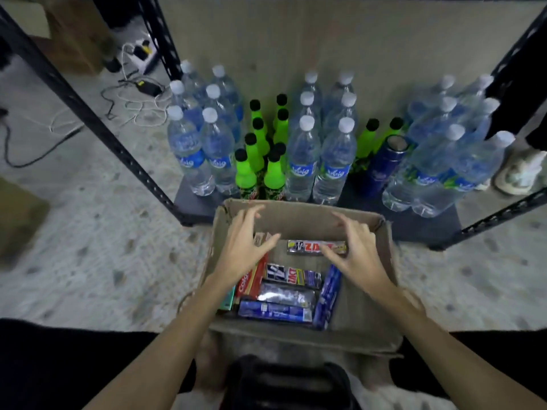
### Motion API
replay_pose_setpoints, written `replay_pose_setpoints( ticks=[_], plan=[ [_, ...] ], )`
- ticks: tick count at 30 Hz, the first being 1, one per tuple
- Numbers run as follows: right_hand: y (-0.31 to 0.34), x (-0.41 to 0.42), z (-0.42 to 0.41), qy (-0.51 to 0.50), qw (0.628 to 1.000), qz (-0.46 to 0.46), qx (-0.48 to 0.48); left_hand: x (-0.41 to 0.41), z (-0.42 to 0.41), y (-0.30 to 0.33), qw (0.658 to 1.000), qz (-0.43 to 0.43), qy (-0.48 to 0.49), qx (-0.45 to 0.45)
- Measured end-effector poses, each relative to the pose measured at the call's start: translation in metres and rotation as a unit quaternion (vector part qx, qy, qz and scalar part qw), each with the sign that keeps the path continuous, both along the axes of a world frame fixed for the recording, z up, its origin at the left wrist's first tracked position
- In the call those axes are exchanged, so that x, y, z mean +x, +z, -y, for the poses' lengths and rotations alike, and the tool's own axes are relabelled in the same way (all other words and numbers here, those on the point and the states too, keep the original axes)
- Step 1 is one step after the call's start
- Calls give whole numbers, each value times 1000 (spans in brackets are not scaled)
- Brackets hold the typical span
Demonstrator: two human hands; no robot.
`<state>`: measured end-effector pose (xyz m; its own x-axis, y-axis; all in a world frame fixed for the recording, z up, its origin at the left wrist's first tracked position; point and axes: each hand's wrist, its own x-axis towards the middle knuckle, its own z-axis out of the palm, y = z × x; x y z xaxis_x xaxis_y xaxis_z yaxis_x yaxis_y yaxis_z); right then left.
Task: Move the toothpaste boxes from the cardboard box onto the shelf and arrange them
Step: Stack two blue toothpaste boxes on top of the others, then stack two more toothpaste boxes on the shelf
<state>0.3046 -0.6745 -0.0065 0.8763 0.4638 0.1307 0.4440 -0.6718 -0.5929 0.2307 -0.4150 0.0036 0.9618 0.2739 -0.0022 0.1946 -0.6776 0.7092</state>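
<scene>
An open cardboard box (pixel 367 327) stands on the floor in front of me. Inside lie several toothpaste boxes: a silver and red one (pixel 307 247) at the far end, a second silver one (pixel 293 276), a red one (pixel 251 279) at the left, blue ones (pixel 275 314) near me. My left hand (pixel 245 247) hovers over the box's left side with spread fingers, holding nothing. Beside it, my right hand (pixel 352 253) reaches down with loosely bent fingers; its fingertips are at the right end of the far silver box. The low dark shelf (pixel 195 202) lies just beyond the cardboard box.
The shelf holds several clear water bottles (pixel 302 161), green bottles (pixel 245 173) and a dark blue flask (pixel 381 164). Black slotted rack posts (pixel 97 119) slant at left and right. Cables and a power strip (pixel 139 54) lie on the floor at the back left. Someone's shoe (pixel 518 173) is at the right.
</scene>
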Motion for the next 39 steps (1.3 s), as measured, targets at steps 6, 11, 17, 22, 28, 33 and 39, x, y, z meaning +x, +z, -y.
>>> replay_pose_setpoints(
  ticks=[6,11,17,22,28,33,39],
  plan=[
    [-88,-8,-2,7,992,-95,-83,-25,-9,-84,985,-160,54,-39],
    [-119,20,-6,3,982,-97,-161,-20,-5,-121,973,-220,65,-38],
    [-140,66,5,38,968,-83,-235,20,-9,-143,955,-291,4,52],
    [-161,74,10,74,952,-91,-283,31,5,-156,935,-323,-28,141],
    [-169,72,6,73,951,-34,-300,11,9,-169,954,-278,-23,113],
    [-169,72,3,62,950,-31,-305,8,13,-169,965,-257,-8,50],
    [-176,62,-7,30,960,-46,-274,7,16,-177,968,-233,92,-24]
  ],
)
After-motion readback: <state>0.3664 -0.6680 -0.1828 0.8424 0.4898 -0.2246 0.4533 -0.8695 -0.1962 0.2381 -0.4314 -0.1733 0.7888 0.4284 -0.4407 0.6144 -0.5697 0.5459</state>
